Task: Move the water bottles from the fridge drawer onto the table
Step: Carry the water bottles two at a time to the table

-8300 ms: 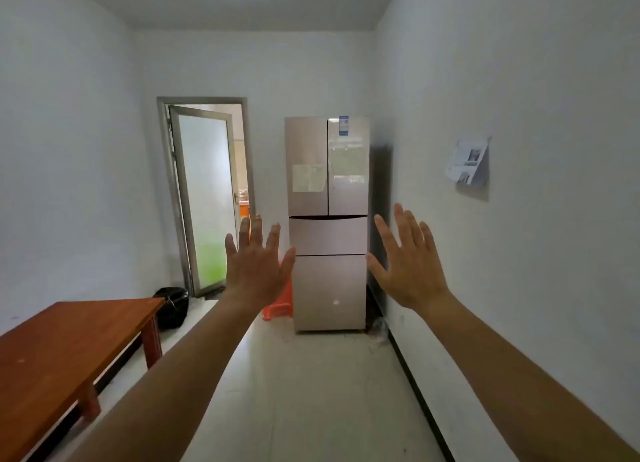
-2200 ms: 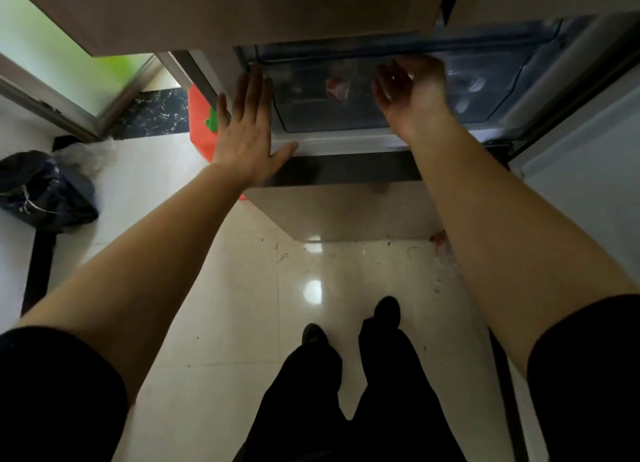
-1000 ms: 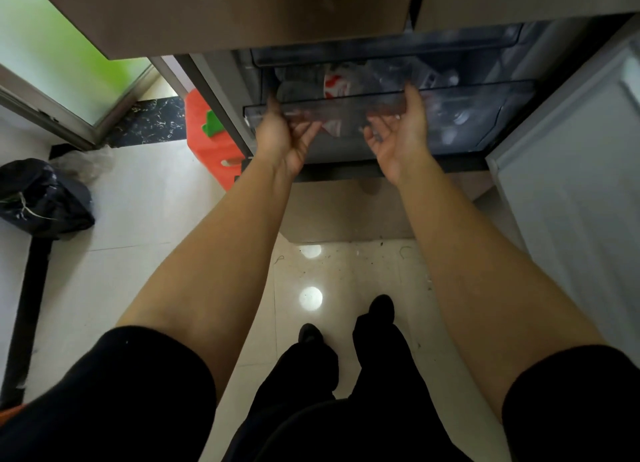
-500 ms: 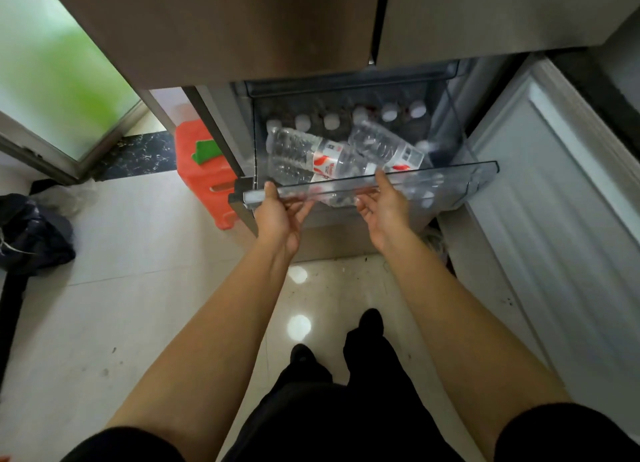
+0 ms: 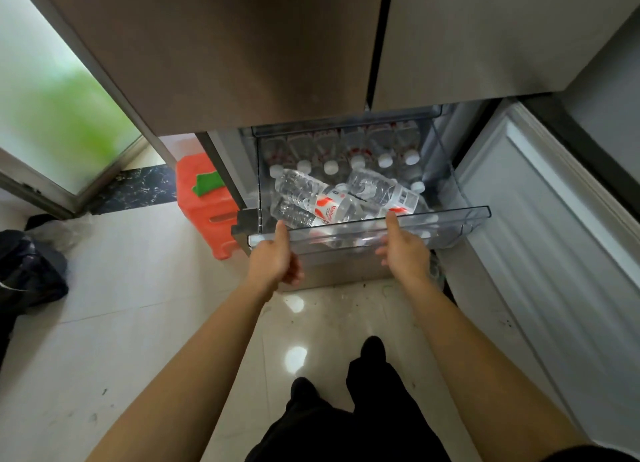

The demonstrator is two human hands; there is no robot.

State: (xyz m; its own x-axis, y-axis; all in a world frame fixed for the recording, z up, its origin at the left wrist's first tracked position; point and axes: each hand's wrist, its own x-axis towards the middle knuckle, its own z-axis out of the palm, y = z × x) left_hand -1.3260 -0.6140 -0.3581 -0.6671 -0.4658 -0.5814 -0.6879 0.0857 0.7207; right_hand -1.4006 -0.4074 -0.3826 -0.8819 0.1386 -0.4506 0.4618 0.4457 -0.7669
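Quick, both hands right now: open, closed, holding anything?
Left hand: curled on the front lip of the clear drawer, thumb on top.
Right hand: same grip on the lip; no bottle held.

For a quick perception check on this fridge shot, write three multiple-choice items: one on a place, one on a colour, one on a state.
1. Where do the two loose water bottles lie?
A. on the floor
B. on top of the other bottles in the clear drawer
C. in the person's hands

2. What colour is the stool left of the fridge?
A. orange-red
B. blue
C. white

3. How is the drawer?
A. shut
B. taken out
C. pulled out, left hand and right hand at its front rim

Key:
1 B, they rest across the capped bottles.
2 A, its plastic shows orange-red.
3 C, both thumbs sit on the rim.
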